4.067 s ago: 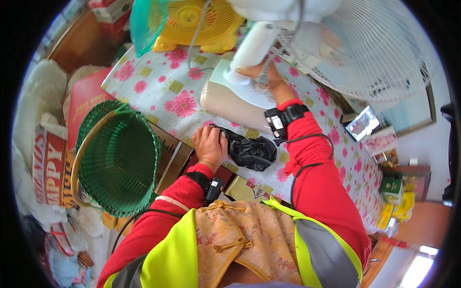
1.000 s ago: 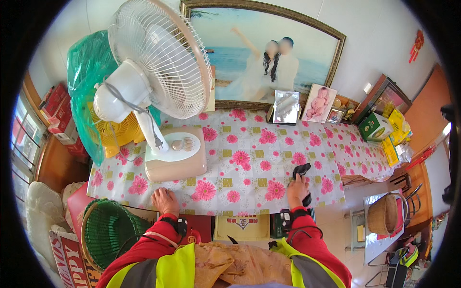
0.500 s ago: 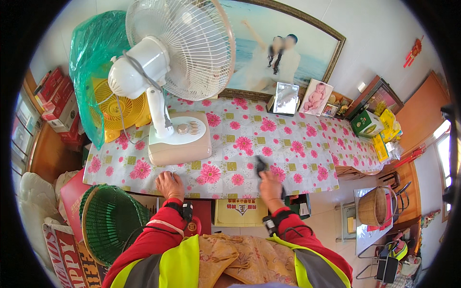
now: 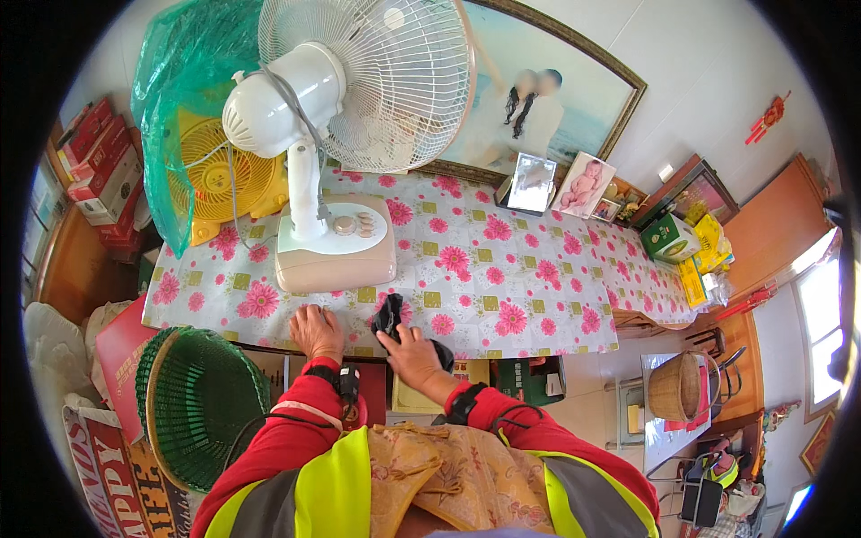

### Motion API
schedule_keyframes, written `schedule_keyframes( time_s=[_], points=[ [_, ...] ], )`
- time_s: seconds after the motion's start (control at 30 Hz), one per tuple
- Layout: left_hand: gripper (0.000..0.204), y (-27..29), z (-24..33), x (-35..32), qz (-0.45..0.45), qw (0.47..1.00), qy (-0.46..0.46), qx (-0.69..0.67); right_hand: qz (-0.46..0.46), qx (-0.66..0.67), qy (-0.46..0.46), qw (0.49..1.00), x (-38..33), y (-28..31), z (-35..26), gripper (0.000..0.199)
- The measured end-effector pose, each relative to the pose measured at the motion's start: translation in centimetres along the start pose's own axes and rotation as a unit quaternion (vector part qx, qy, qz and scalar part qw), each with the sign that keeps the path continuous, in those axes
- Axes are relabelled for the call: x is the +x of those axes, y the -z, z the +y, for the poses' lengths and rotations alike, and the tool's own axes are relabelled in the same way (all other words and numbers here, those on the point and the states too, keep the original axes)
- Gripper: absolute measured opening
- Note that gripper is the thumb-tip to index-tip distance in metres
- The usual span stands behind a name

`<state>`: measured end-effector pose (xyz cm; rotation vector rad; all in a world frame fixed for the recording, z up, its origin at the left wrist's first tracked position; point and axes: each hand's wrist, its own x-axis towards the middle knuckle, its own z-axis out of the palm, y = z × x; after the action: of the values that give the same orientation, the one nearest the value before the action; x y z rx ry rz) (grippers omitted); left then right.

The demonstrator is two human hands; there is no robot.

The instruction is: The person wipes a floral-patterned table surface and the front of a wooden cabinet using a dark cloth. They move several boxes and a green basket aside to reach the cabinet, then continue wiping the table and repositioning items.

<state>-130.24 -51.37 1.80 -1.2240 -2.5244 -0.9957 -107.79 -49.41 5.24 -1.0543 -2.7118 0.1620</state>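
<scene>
My right hand (image 4: 418, 362) presses a bunched black cloth (image 4: 388, 314) onto the flowered tablecloth (image 4: 560, 305), near the front edge. Part of the cloth sticks out ahead of the fingers and part shows beside the hand. To its left, my left hand (image 4: 317, 332) lies on the table edge, fingers outstretched and holding nothing. Just beyond both hands stands a white electric fan (image 4: 332, 255) on a beige base, its wire-caged head tilted above the table.
A yellow fan (image 4: 211, 170) partly under a green plastic bag (image 4: 161, 117) sits behind at the left. A green basket (image 4: 202, 403) stands below the table's left end. Picture frames (image 4: 529, 184) and a green box (image 4: 670, 238) line the back right. Right of me is a wicker basket (image 4: 677, 386).
My right hand has swept left across the tablecloth with the black cloth, coming close to my left hand. The left hand stays on the table edge. The view has shifted slightly.
</scene>
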Motion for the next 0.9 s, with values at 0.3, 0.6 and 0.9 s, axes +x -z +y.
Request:
schedule_keyframes(
  time_s=[0.3,0.6,0.9],
  points=[
    [0.019,0.1,0.2,-0.1,0.002,1.0,0.009,-0.023,-0.016,-0.058,-0.304,0.951,-9.4,4.7,15.4,0.05],
    [0.017,-0.1,0.2,-0.2,0.01,1.0,0.006,-0.017,-0.035,-0.042,-0.107,0.993,0.9,-1.3,5.6,0.041],
    [0.011,-1.3,-0.7,-0.1,0.049,0.998,-0.017,0.03,0.043,-0.045,-0.109,0.992,-1.3,3.0,16.6,0.037]
  ],
)
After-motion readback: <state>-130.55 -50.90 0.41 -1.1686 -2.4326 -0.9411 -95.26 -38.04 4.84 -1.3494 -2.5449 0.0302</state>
